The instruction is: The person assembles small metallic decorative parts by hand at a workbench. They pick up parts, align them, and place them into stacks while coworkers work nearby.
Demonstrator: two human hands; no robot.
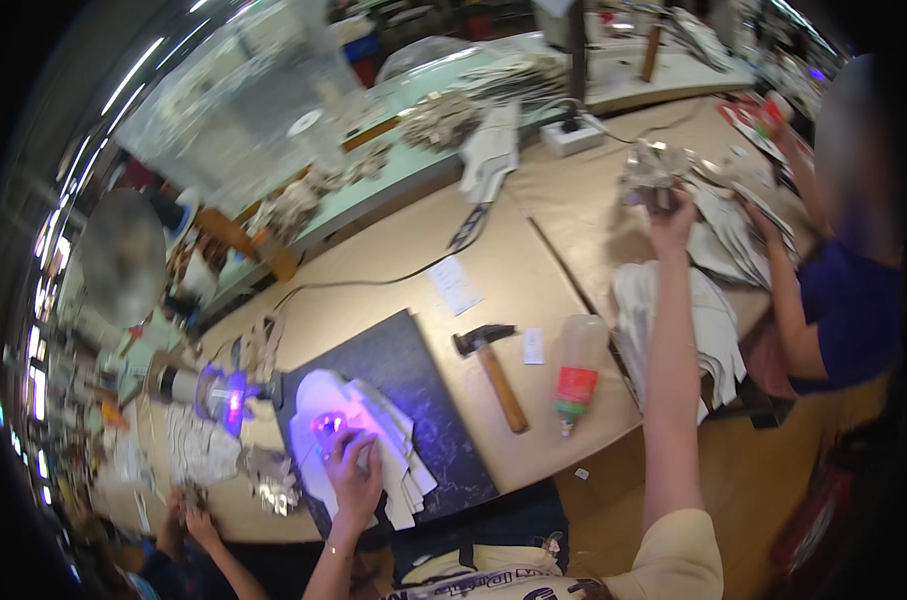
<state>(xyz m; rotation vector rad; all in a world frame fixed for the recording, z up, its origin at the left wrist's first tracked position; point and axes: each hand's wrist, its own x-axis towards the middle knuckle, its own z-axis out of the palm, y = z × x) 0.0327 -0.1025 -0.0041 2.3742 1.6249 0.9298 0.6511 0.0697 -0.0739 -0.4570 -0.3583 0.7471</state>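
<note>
My left hand (356, 475) rests over a stack of white cut pieces (406, 462) on a dark marbled board (444, 420). Its fingers are bent and drawn together beside a pink-violet lit spot; what they pinch, if anything, is unclear. A lamp-like device (224, 393) glows violet to the left of the stack. Far to the right, my outstretched right hand (672, 215) grips a bundle of shiny silvery-beige pieces (656, 165) above the table. White and grey layered pieces (729, 225) lie close to that hand.
A hammer (500, 385), a clear bottle with a red label (578, 375) and paper slips (456, 286) lie right of the board. Behind runs a black cable (374, 283) to a white power box (574, 135). Co-workers' hands (764, 220) work at the right and lower left.
</note>
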